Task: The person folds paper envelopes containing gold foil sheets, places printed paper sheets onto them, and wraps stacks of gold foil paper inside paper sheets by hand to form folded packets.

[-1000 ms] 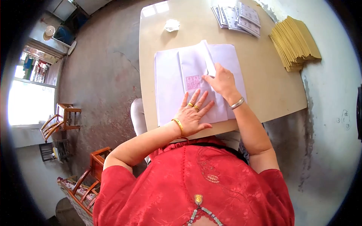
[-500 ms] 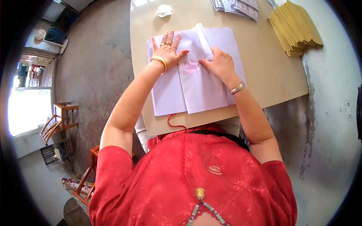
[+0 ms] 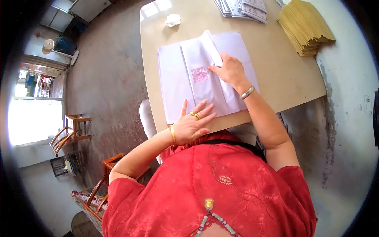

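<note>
White paper (image 3: 173, 87) lies on the table, with a folded strip down its middle that bears a square pink stamp (image 3: 199, 74). My right hand (image 3: 232, 72) is closed on the raised fold of the paper, to the right of the stamp, thumb toward the stamp. At the paper's near edge, my left hand (image 3: 193, 124) is open, its fingers spread and the fingertips over the lower part of the sheet. It wears rings and a gold bangle. A silver bangle is on my right wrist.
On the beige table (image 3: 288, 79), a crumpled white tissue (image 3: 173, 20) lies at the back left. Printed sheets (image 3: 242, 10) are at the back, and a stack of yellow-brown paper (image 3: 304, 27) stands by the wall. A wooden chair (image 3: 75, 128) stands on the floor at left.
My left hand has moved from the upper left of the paper down to its near edge, fingers still spread. My right hand stays at the fold.
</note>
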Tool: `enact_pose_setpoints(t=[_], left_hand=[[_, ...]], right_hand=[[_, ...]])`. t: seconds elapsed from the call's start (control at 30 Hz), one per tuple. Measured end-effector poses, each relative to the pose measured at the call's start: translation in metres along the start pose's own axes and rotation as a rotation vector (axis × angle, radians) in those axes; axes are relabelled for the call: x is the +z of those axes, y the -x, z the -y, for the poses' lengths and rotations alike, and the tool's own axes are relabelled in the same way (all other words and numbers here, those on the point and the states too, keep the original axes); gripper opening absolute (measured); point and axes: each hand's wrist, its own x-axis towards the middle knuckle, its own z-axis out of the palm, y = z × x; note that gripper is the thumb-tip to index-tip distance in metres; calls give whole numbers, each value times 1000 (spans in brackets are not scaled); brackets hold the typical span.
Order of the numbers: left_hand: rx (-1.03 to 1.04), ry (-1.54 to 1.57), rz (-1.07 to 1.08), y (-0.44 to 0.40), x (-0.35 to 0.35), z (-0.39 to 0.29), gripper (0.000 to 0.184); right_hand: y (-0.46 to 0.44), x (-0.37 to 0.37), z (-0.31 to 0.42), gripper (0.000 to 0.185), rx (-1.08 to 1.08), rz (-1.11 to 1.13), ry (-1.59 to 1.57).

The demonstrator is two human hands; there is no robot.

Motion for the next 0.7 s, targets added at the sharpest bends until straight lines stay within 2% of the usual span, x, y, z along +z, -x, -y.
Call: enact_pose_setpoints(t=[0.03, 0.13, 0.17, 0.2, 0.23, 0.27, 0.33, 0.37, 0.47, 0.5, 0.6, 0.7], left_hand=[[-32, 34, -56, 0, -12, -2, 60], [-37, 446, -542, -17, -24, 25, 66], [-160, 528, -667, -26, -26, 36, 68], [-283, 611, -794, -36, -27, 47, 70], [-287, 794, -961, -48, -30, 53, 71], [-265, 962, -973, -56, -34, 59, 71], [-212, 1302, -976, -68, -48, 55, 71], [-298, 1430, -855, -67, -57, 48, 63], [-303, 1694, -573, -72, -68, 45, 47], [-287, 1760, -546, -72, -73, 38, 36], [-319, 1705, -527, -71, -88, 24, 30], [-301, 1645, -528, -66, -97, 19, 31]], right_hand=[[-1, -1, -1, 46, 15, 10, 5], [-5, -6, -3, 42, 48, 53, -98], [-6, -8, -3, 40, 53, 70, -152], [-6, -5, -5, 40, 77, 82, -371], [-4, -2, -7, 40, 99, 97, -590], [-1, 0, -8, 41, 120, 115, -807], [7, -9, 1, 38, 131, 129, -1004], [12, -14, 7, 36, 116, 119, -1078], [21, -23, 18, 34, 94, 106, -1156], [22, -25, 20, 34, 81, 84, -1132], [29, -38, 29, 34, 34, 65, -1086], [33, -46, 30, 34, -48, 38, -975]])
